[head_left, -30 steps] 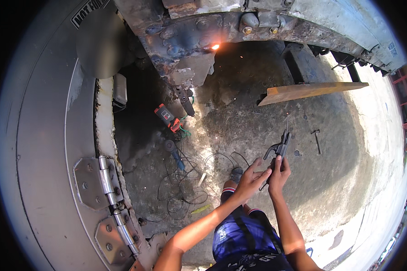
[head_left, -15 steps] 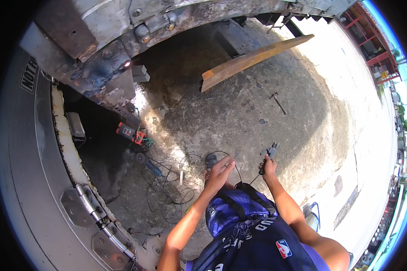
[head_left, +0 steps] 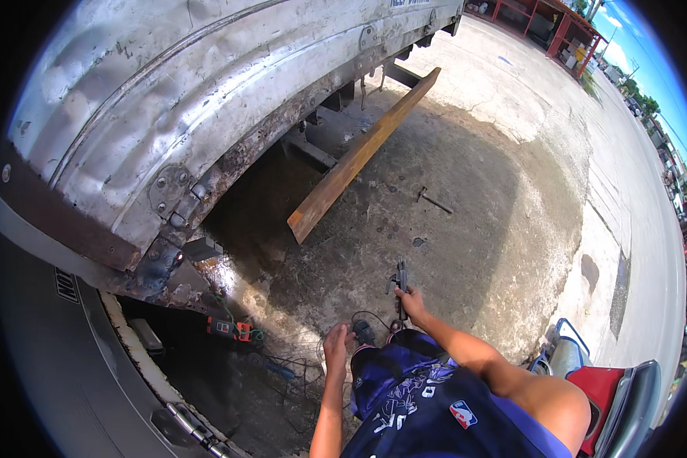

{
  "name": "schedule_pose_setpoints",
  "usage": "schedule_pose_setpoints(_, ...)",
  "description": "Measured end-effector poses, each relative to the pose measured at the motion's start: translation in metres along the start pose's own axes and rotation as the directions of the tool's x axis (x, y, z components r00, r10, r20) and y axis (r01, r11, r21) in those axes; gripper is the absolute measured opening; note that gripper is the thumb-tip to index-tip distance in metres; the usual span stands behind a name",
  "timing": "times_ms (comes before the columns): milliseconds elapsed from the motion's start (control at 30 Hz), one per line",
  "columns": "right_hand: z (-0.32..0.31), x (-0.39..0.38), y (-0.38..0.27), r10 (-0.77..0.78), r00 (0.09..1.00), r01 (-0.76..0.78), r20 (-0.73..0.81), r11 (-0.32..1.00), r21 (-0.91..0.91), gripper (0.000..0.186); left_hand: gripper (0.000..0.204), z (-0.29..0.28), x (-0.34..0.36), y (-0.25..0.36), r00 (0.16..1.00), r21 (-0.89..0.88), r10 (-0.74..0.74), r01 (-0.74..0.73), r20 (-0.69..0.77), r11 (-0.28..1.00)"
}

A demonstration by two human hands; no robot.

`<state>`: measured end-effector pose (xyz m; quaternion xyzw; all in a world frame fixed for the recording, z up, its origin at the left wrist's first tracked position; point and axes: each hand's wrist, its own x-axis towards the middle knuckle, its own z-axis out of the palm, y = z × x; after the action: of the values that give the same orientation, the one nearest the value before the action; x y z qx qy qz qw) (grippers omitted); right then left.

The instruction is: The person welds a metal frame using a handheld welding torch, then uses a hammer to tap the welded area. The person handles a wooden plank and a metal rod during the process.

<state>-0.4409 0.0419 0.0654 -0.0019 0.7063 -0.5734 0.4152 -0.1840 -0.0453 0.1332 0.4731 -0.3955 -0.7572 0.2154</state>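
My right hand (head_left: 414,307) grips a welding electrode holder (head_left: 401,279) by its handle, jaws pointing away from me over the concrete. A cable runs down from it toward my feet. No rod can be made out in the jaws. My left hand (head_left: 336,347) hangs to the left at about waist height, fingers loosely bent and nothing visible in it. Ahead on the left, a scorched metal joint (head_left: 164,259) with a small bright spot sits at the lower corner of a dented silver truck body (head_left: 198,91), near a bolted hinge (head_left: 170,188).
A long wooden plank (head_left: 366,149) leans beside the truck's underside. A hammer (head_left: 435,201) lies on the concrete. An orange-and-black welding machine (head_left: 229,329), a blue angle grinder (head_left: 275,366) and tangled cables lie at the left. A grey door panel (head_left: 38,343) borders the left; a red-and-black seat (head_left: 614,404) stands right.
My view has swung up and to the right, showing more of the truck body and street. My right hand keeps hold of the electrode holder. My left hand's fingers are more bent.
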Motion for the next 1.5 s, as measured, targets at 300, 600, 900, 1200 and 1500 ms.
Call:
schedule_pose_setpoints(300, 0.025, -0.006, -0.038, -0.121, 0.951, 0.116, 0.284, 0.993, 0.035, 0.034, 0.05, 0.072, 0.052, -0.041, 0.955, 0.406, -0.036, -0.091, 0.295, 0.909)
schedule_pose_setpoints(600, -0.026, 0.04, -0.071, -0.09, 0.951, 0.074, 0.296, 0.995, 0.064, 0.041, 0.03, 0.186, 0.108, -0.049, 0.972, 0.271, -0.046, -0.019, 0.232, 0.962)
schedule_pose_setpoints(900, -0.15, 0.241, -0.044, -0.083, 0.904, 0.201, 0.418, 0.948, -0.245, 0.043, 0.024, 0.248, 0.222, -0.105, 0.901, 0.267, -0.43, 0.428, -0.056, 0.863)
schedule_pose_setpoints(1200, -0.416, 0.694, 0.111, 0.223, 0.968, -0.222, -0.112, 0.564, -0.795, 0.057, 0.023, 0.308, 0.33, -0.142, 0.671, 0.269, -0.582, 0.73, -0.46, 0.629)
schedule_pose_setpoints(1500, -0.54, 1.042, 0.163, -0.322, 0.93, -0.189, -0.177, -0.005, -0.982, 0.072, 0.032, 0.359, 0.374, -0.187, 0.616, 0.453, -0.618, 0.784, -0.488, 0.424)
